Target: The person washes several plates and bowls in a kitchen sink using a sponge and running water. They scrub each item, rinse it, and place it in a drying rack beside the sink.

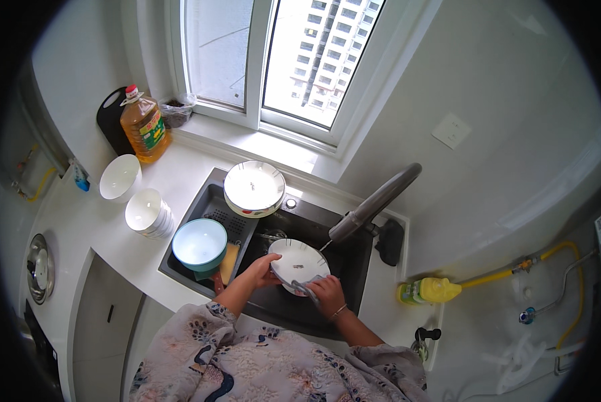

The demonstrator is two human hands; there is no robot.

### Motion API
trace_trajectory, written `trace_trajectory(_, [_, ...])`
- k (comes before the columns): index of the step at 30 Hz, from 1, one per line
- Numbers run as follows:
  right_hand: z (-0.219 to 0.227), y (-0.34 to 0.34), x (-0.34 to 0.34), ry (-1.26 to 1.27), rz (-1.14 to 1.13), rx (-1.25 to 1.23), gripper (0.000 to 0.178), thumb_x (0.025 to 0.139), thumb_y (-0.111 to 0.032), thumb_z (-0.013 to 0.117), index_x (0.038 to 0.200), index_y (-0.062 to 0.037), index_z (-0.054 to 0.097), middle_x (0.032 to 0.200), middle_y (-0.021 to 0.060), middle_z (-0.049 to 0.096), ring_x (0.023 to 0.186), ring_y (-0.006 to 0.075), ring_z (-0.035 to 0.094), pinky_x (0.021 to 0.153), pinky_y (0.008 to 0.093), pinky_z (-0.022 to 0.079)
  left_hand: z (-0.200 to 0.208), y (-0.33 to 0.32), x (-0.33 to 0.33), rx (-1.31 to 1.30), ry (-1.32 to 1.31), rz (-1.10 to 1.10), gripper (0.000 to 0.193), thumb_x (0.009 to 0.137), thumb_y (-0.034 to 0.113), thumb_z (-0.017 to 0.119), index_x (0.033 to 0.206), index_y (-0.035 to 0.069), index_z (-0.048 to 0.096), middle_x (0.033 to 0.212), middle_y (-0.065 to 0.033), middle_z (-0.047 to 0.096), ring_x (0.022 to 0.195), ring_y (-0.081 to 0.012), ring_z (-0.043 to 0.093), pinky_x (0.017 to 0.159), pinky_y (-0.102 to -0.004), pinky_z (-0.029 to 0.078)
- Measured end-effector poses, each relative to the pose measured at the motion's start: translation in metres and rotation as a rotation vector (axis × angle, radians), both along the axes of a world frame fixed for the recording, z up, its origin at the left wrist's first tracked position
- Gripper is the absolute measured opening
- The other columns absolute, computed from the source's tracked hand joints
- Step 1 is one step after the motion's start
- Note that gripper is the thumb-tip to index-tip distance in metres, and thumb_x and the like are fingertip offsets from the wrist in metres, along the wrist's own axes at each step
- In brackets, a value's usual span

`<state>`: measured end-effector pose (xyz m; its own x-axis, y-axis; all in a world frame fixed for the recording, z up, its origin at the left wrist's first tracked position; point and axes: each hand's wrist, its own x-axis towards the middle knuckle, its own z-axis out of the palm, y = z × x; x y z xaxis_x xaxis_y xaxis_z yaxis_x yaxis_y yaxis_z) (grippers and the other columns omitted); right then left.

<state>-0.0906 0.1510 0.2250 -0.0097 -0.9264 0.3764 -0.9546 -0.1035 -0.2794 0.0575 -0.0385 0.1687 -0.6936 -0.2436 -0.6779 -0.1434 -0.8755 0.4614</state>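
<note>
Dishwashing is the step in hand, by the look of it: a white plate [298, 261] is held tilted over the dark sink [354, 258], just below the spout of the grey faucet [375, 201]. The left hand [260, 271] has its grip pinched on the plate's left rim, thumb on the face. The right hand [326, 293] has its grip pressed together on a grey cloth [305, 286], which lies against the plate's lower edge.

A stack of white plates [254, 188] sits at the sink's back edge, and a light blue bowl [199, 244] rests in the left part of the basin beside a yellow sponge [229, 261]. On the white desk [113, 241] to the left stand a stack of small white bowls [148, 213], a larger white bowl [119, 178] and a bottle of cooking oil [144, 127]. A yellow dish soap bottle [429, 291] lies to the right.

My judgement is that wiping is under way; the next move calls for a steady left-hand hold while the cloth works round the plate, since a wet rim slips easily.
</note>
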Motion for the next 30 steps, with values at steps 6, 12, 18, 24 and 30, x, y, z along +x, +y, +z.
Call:
trace_trajectory(6, [-0.015,-0.023,0.032,-0.136,-0.092,0.047,0.015,0.069,-0.014,0.062,0.083,-0.0088,0.06,0.077,0.0078,0.06,0.075,0.0274,0.058,0.068,0.0398,0.043,0.021,0.035,-0.018,-0.16,-0.081,0.19,0.048,0.079,0.015,0.053,0.122,0.013,0.032,0.101,-0.0138,0.05,0.079,-0.0321,0.059,0.064,-0.0494,0.053])
trace_trajectory(12, [-0.021,-0.01,0.022,-0.375,0.04,0.073,0.019,0.075,-0.012,0.06,0.092,-0.0058,0.061,0.084,0.0145,0.061,0.075,0.0265,0.061,0.071,0.0342,0.047,0.02,0.021,-0.005,-0.192,-0.008,0.034,0.041,0.083,0.025,0.052,0.119,0.012,0.036,0.103,-0.0109,0.05,0.085,-0.0284,0.057,0.065,-0.0429,0.052])
trace_trajectory(18, [-0.018,-0.021,-0.011,-1.426,-0.627,-0.051,0.026,0.079,-0.013,0.064,0.1,0.0022,0.059,0.088,0.0065,0.062,0.076,0.0163,0.059,0.069,0.0287,0.046,0.062,0.024,-0.036,-0.585,0.164,-0.161,0.046,0.09,0.027,0.045,0.135,0.019,0.035,0.129,-0.0097,0.043,0.111,-0.017,0.046,0.093,-0.0313,0.035])
trace_trajectory(24, [-0.01,-0.018,-0.049,-2.159,-0.296,-0.19,0.036,0.089,-0.017,0.05,0.122,-0.0033,0.045,0.118,0.0091,0.053,0.108,0.0248,0.051,0.094,0.0394,0.039,0.019,0.003,-0.028,-0.177,0.037,0.197,0.041,0.09,0.03,0.04,0.122,0.005,0.045,0.117,-0.0097,0.054,0.106,-0.0217,0.052,0.09,-0.0374,0.04])
trace_trajectory(30, [-0.008,-0.015,-0.048,-2.388,-0.047,-0.107,0.039,0.091,-0.025,0.046,0.124,-0.0043,0.043,0.124,0.0085,0.049,0.115,0.0244,0.045,0.099,0.0409,0.033,0.035,0.005,0.002,0.266,0.638,0.256,0.032,0.092,0.021,0.039,0.119,0.007,0.046,0.115,-0.0105,0.055,0.106,-0.0256,0.054,0.093,-0.0442,0.041])
